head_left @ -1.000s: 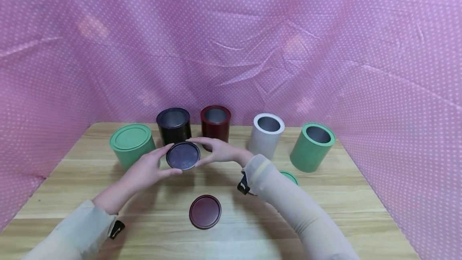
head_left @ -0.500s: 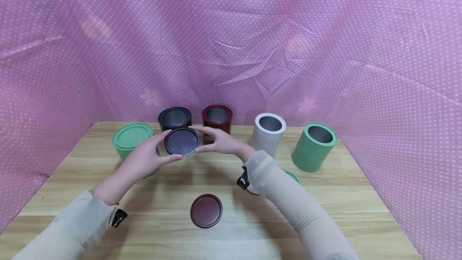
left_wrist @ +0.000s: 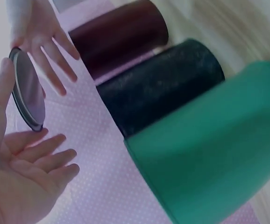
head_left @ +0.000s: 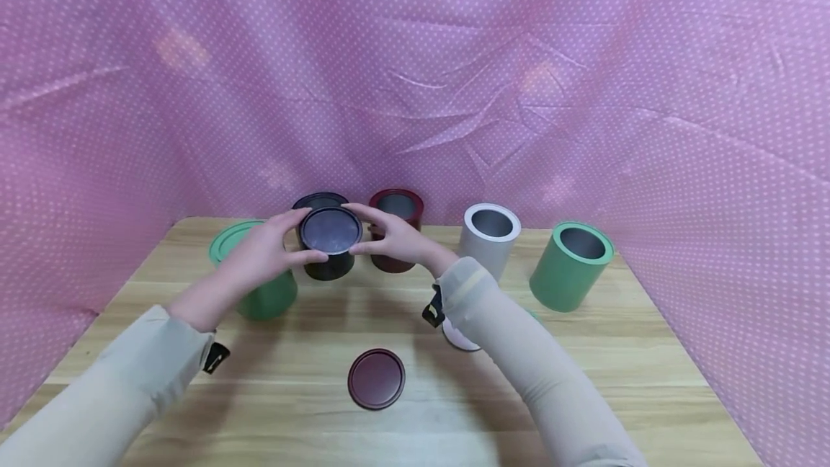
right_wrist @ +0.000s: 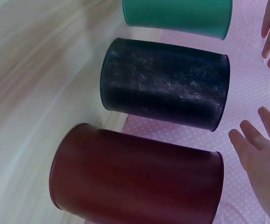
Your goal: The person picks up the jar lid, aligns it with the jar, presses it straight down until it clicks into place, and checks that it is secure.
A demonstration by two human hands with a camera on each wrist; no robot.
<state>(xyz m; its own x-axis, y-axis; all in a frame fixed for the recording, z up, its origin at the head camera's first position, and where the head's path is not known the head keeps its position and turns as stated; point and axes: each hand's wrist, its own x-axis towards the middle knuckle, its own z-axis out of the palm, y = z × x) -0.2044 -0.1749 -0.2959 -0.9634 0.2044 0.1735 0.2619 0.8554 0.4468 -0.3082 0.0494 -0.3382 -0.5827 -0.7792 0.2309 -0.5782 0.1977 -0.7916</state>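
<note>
A round black lid (head_left: 332, 230) is held in the air by its edge, between the thumb and fingers of my left hand (head_left: 259, 254) on one side and of my right hand (head_left: 400, 242) on the other. It hangs just in front of and above the rim of a black can (head_left: 328, 268), whose dark opening is partly hidden. In the left wrist view the lid (left_wrist: 31, 88) is tilted, apart from the black can (left_wrist: 163, 86). Beside the can stand a lidded green can (head_left: 271, 299), partly behind my left hand, and an open dark red can (head_left: 392, 264).
An open white can (head_left: 483, 251) and an open green can (head_left: 563, 276) stand at the right. A dark red lid (head_left: 376, 379) lies on the wooden table (head_left: 292, 402). A white lid (head_left: 459, 337) is partly covered by my right sleeve. A pink dotted cloth (head_left: 415, 78) encloses the table.
Both hands have carried the black lid upward and away from me, up to the black can's rim. The view has shifted slightly; the cans and the other lids stay put.
</note>
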